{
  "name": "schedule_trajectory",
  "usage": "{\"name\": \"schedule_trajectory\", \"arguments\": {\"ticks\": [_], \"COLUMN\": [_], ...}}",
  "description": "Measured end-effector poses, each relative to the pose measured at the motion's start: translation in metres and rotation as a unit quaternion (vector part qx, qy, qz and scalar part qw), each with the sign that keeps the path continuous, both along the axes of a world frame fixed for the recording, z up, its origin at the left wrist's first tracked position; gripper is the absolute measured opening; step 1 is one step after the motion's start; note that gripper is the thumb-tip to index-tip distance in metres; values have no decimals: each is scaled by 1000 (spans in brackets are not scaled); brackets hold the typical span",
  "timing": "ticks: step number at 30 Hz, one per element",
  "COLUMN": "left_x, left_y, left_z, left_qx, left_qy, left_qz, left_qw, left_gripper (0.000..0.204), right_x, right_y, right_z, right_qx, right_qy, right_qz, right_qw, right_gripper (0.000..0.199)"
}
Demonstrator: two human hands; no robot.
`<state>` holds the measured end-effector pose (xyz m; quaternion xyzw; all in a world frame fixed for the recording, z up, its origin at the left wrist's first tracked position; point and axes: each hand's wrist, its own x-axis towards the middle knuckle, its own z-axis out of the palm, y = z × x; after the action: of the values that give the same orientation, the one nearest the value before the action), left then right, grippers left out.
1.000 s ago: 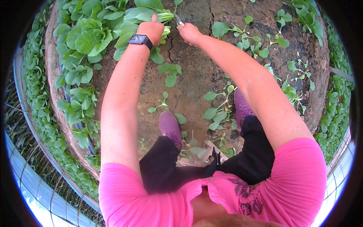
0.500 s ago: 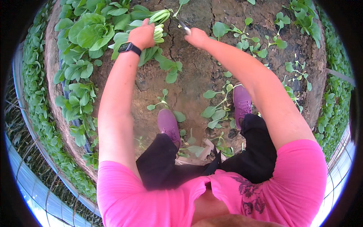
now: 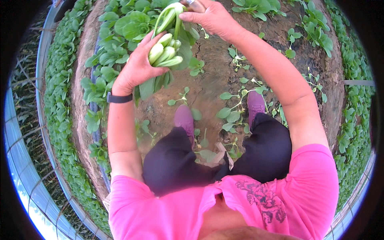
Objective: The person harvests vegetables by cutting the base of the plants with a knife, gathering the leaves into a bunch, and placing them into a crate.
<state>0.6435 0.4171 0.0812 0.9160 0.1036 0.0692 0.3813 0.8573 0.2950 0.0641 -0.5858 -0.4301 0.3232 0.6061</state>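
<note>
At upper centre of the frame my left hand (image 3: 138, 68) clasps a bunch of pale-stemmed greens (image 3: 166, 54), leaves hanging down. Just right, at the top edge, my right hand (image 3: 210, 16) pinches one bent stalk (image 3: 176, 18) above bare soil (image 3: 212, 80).

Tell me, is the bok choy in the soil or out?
Out: the left hand holds the bok choy above the soil.

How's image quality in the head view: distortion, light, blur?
Head view: strong fisheye, black corners, the fence and bed edges bending toward the rim; soft even daylight, no hard shadows or glare on the soil; left hand and greens sharp enough; right hand cut at the top edge, holding something metallic, too cropped to tell what.
</note>
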Motion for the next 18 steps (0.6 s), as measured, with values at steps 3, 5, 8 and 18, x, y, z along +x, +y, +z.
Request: {"name": "schedule_trajectory", "arguments": {"ticks": [3, 5, 8, 18], "left_x": [-49, -81, -129, -250], "left_y": [-25, -44, -69, -130], "left_z": [20, 29, 39, 30], "left_qx": [71, 114, 181, 295], "left_qy": [23, 50, 61, 67], "left_qz": [38, 71, 82, 204], "left_qw": [996, 990, 978, 931], "left_gripper": [89, 89, 82, 74], "right_x": [-34, -52, -87, -206], "right_y": [-9, -15, -24, -33], "right_z": [19, 27, 40, 62], "right_qx": [-91, -138, -140, -9], "right_qy": [-31, -37, -22, -182], "right_qz": [33, 93, 152, 158], "right_qw": [995, 985, 978, 971], "right_gripper": [33, 31, 28, 40]}}
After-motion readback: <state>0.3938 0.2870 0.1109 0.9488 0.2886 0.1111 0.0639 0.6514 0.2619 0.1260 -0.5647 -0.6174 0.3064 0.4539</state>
